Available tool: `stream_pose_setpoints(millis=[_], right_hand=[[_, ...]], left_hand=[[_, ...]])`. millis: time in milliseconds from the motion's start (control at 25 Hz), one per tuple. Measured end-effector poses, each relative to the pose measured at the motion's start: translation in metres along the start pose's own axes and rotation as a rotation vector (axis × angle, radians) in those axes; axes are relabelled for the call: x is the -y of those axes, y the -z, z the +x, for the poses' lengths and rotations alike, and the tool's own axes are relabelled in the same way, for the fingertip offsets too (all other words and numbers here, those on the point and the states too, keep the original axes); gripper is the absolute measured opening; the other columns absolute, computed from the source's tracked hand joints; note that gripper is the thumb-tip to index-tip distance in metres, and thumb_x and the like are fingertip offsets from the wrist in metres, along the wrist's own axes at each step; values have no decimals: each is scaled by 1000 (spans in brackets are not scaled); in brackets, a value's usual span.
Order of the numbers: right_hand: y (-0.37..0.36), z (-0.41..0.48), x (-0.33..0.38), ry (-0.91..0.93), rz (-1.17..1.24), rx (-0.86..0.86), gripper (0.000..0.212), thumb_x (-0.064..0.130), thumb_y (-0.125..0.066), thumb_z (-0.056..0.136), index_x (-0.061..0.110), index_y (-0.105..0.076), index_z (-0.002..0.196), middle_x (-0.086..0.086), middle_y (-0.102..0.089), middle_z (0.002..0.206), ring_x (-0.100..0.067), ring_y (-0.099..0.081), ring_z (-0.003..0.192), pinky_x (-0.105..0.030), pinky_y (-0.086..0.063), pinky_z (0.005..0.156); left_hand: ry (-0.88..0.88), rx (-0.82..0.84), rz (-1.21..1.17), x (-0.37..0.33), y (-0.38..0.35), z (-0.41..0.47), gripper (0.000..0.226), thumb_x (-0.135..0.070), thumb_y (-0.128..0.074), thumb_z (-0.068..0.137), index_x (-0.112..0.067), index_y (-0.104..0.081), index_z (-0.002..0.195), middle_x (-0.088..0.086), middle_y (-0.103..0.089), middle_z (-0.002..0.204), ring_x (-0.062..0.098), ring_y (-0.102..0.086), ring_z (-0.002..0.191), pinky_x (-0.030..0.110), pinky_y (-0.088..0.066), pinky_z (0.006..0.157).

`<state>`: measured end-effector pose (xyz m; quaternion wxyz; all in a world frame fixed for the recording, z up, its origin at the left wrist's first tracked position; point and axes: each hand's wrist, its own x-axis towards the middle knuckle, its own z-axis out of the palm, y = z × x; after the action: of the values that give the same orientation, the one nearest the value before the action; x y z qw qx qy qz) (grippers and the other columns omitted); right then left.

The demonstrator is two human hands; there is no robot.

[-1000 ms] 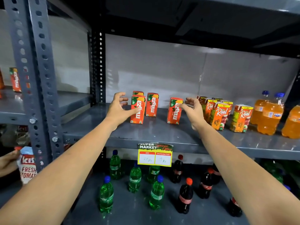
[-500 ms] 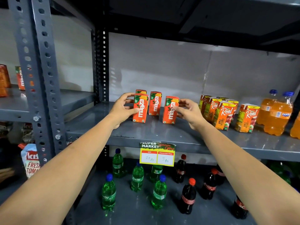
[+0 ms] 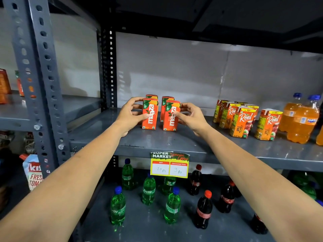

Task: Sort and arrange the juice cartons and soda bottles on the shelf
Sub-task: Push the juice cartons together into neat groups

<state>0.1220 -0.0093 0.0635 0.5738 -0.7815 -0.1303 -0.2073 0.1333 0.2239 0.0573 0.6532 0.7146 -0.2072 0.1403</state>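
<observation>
Several orange Maaza cartons stand upright in a tight block on the grey middle shelf (image 3: pixel 174 142). My left hand (image 3: pixel 130 114) grips the front left Maaza carton (image 3: pixel 150 113) from its left side. My right hand (image 3: pixel 189 117) holds the front right Maaza carton (image 3: pixel 171 116) from its right, thumb on its face. Two more Maaza cartons (image 3: pixel 167 100) stand behind, mostly hidden. To the right is a cluster of Real apple cartons (image 3: pixel 243 121), with one Real carton (image 3: pixel 267 124) slightly apart, then orange Fanta bottles (image 3: pixel 300 119).
A price tag (image 3: pixel 169 164) hangs from the shelf's front edge. Below stand green Sprite bottles (image 3: pixel 148 189) and dark cola bottles (image 3: pixel 203 209), loosely spread. A perforated grey upright (image 3: pixel 40 81) rises at the left, with a ketchup pouch (image 3: pixel 34 172) and cartons on the neighbouring rack.
Both hands closed in on the Maaza cartons. The right hand pushed the stray right carton leftward, so the cartons now stand in a tight two-by-two block.
</observation>
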Motion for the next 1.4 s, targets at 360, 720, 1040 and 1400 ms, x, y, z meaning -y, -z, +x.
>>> stream_pose_setpoints(millis=[360,720,1040,1400], right_hand=[[-1,-5,2,27,-121,-41,35,27,-67,83,20,-51,113,-1,-59,117,-17,-57,110,-39,-57,84],[1,-8,4,33,-176,-27,42,28,-65,84,16,-49,120,-3,-58,123,-16,-56,112,-34,-56,83],[2,-10,2,94,-313,-28,53,33,-65,83,13,-47,128,-6,-59,129,-7,-52,105,-26,-49,85],[32,-41,8,411,-438,-301,24,26,-65,85,7,-60,99,-8,-66,96,-15,-63,74,-20,-48,66]], left_hand=[[-1,6,50,2,-2,4,57,-2,-70,80,-33,-46,122,0,-54,113,15,-58,101,34,-56,69],[-11,8,79,3,-2,7,56,-3,-71,79,-36,-47,118,8,-53,116,16,-60,97,33,-56,68],[-32,32,111,6,0,7,55,-8,-70,81,-37,-46,119,7,-53,117,12,-58,99,26,-55,66],[-420,-361,510,-2,-5,-14,56,-28,-80,71,-14,-52,118,10,-52,121,21,-51,112,43,-46,94]])
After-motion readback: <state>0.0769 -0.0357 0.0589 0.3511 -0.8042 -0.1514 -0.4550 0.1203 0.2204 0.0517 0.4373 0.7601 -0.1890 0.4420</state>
